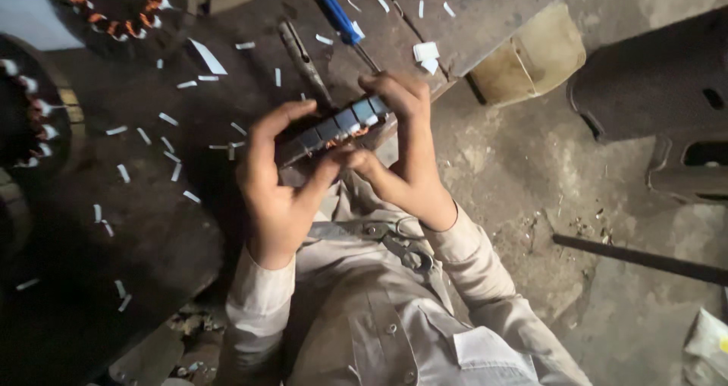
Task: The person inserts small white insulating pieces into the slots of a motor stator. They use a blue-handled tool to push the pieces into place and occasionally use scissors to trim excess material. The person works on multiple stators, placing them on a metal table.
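Nearest the camera, at six o'clock, pale cloth sleeves lead up to a pair of scissors (400,243) lying on the person's lap. Above them, the left hand (279,181) and right hand (404,155) curl closed around a ring-shaped metal stator (337,128), its rim segmented in dull grey steel with copper winding showing inside; it sits at frame centre, over the lap. Beyond, toward twelve o'clock, a blue-handled screwdriver (340,18) rests on the dark, grimy workbench (136,204), which is littered with small white paper strips (168,119).
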